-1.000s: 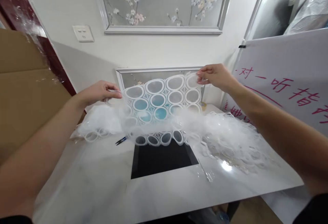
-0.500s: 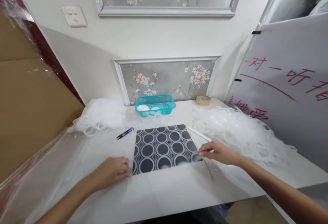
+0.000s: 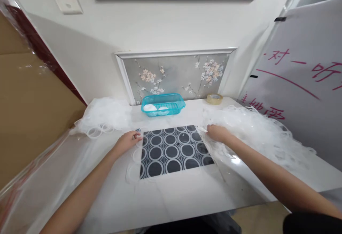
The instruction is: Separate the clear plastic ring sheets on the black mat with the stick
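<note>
1. Pressing a clear plastic ring sheet [image 3: 171,150] flat w/ both hands – it lies over the black square panel [image 3: 175,169] set in the white tabletop [image 3: 187,194], rings in rows, near edge spilling a bit past the panel toward us.
2. Our left hand [image 3: 128,142] sits at the sheet's far-left corner, palm down, fingers together and only slightly curled, tips on the plastic. Not gripping anything we can see.
3. Our right hand [image 3: 217,133] is at the far-right corner, palm down, fingers bunched narrow at the sheet's edge; can't tell if it pinches the edge or just presses.
4. Right of that hand: big heap of loose clear rings/scrap [image 3: 262,134], touching the hand's far side and running along the table's right part.
5. Left rear: smaller heap of the same plastic [image 3: 103,118], a few rings loose at its front, well apart from the left hand.
6. Behind the panel, near the wall: teal basket [image 3: 162,104] w/ white round pieces inside.
7. Tape roll [image 3: 214,98] at rear right, just beside the big heap.
8. Whiteboard [image 3: 301,73] w/ red writing leans on the right; cardboard [image 3: 29,112] on the left.
</note>
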`<action>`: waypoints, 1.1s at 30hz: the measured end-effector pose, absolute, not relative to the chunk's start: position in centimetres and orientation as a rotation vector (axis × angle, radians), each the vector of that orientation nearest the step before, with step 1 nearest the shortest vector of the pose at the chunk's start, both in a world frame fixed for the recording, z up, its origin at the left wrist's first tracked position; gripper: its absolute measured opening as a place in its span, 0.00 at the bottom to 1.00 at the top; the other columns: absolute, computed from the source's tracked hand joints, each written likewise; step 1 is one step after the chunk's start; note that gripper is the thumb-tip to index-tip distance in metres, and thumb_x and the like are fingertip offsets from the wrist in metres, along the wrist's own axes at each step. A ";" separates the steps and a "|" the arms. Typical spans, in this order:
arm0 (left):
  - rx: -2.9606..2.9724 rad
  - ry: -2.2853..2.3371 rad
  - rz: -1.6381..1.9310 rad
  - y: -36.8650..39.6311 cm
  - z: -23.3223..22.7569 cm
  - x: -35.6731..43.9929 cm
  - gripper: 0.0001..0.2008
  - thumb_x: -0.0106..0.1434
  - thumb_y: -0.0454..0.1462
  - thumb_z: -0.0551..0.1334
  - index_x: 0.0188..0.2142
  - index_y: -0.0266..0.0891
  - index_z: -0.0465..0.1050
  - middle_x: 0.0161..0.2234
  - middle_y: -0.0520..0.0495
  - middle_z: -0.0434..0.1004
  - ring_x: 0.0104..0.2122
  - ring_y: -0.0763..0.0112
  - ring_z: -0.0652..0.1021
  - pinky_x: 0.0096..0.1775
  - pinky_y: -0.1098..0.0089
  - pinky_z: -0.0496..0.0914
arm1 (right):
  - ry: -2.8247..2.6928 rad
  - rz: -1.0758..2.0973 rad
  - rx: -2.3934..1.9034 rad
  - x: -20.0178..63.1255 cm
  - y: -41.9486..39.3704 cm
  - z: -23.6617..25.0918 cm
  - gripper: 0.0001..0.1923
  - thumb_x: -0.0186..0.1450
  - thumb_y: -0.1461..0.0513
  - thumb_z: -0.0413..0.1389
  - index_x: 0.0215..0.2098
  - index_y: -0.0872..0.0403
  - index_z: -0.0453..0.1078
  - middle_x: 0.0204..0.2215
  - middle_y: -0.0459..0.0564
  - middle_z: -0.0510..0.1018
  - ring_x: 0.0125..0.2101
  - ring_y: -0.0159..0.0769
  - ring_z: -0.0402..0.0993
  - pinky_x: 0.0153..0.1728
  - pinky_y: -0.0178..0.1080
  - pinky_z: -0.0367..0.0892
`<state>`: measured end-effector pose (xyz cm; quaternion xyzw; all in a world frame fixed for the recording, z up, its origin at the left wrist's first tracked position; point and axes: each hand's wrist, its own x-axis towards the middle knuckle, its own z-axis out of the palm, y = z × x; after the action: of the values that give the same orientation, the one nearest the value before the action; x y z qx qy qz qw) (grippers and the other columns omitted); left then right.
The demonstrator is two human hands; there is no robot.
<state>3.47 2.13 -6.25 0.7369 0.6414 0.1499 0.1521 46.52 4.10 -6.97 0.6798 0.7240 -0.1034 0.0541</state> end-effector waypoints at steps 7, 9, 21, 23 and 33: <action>1.943 1.993 0.524 2.9 -8.1 2.9 0.22 0.57 0.50 0.57 0.42 0.36 0.75 0.33 0.45 0.77 0.35 0.60 0.77 0.36 0.69 0.68 | 2.186 -0.370 2.289 46.9 4.6 -5.6 0.20 0.66 0.68 0.44 0.55 0.67 0.57 0.41 0.70 0.76 0.44 0.50 0.75 0.41 0.42 0.64; 1.906 2.039 0.523 3.3 -8.3 3.3 0.21 0.58 0.49 0.58 0.43 0.36 0.75 0.34 0.45 0.78 0.36 0.60 0.77 0.36 0.69 0.67 | 2.215 -0.447 2.347 46.0 5.9 -5.7 0.19 0.67 0.66 0.44 0.55 0.64 0.59 0.40 0.65 0.78 0.40 0.45 0.76 0.39 0.38 0.65; 1.830 2.299 0.296 5.1 -8.1 6.2 0.11 0.64 0.41 0.61 0.41 0.36 0.74 0.38 0.45 0.77 0.39 0.64 0.77 0.41 0.64 0.69 | 2.239 -0.869 2.566 42.1 13.1 -9.8 0.08 0.54 0.62 0.62 0.21 0.56 0.68 0.19 0.49 0.73 0.27 0.37 0.73 0.25 0.32 0.60; 1.851 2.322 0.260 5.0 -8.0 6.6 0.09 0.66 0.40 0.59 0.39 0.35 0.74 0.37 0.45 0.77 0.39 0.64 0.77 0.42 0.62 0.69 | 2.280 -0.870 2.630 42.5 13.0 -9.9 0.07 0.57 0.63 0.58 0.23 0.56 0.67 0.20 0.48 0.74 0.28 0.36 0.73 0.26 0.32 0.60; 2.028 2.361 0.243 10.3 -6.8 7.5 0.17 0.64 0.42 0.63 0.48 0.33 0.70 0.53 0.37 0.67 0.55 0.53 0.66 0.54 0.54 0.62 | 2.342 -1.246 2.846 42.6 13.3 -9.3 0.10 0.53 0.65 0.58 0.30 0.54 0.60 0.23 0.46 0.73 0.23 0.33 0.73 0.26 0.34 0.65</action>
<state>7.55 10.25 -6.85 0.6495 0.7563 0.0779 0.0098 42.60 13.29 -9.26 0.6808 0.5602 -0.2979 -0.3660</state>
